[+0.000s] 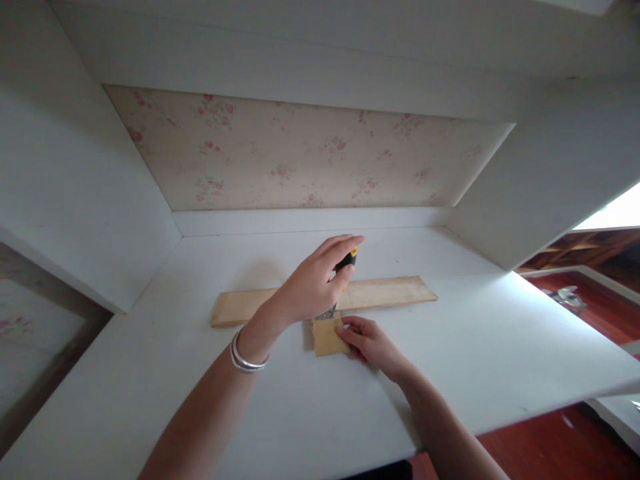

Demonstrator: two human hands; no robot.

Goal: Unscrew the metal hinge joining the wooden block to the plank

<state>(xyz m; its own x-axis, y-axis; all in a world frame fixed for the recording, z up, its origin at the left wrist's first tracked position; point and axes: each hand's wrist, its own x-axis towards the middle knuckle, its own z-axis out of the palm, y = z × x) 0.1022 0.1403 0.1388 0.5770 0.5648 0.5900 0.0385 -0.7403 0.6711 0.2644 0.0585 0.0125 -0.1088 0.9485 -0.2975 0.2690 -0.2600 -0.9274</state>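
Squarish wooden piece (330, 338), long board (387, 294)

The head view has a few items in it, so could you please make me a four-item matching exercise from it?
1. tool
2. block
3. bangles
4. wallpaper

A. silver
B. floral, at the back
C. black and yellow, in the left hand
D. held at its edge by the right hand

Pairs: 1-C, 2-D, 3-A, 4-B
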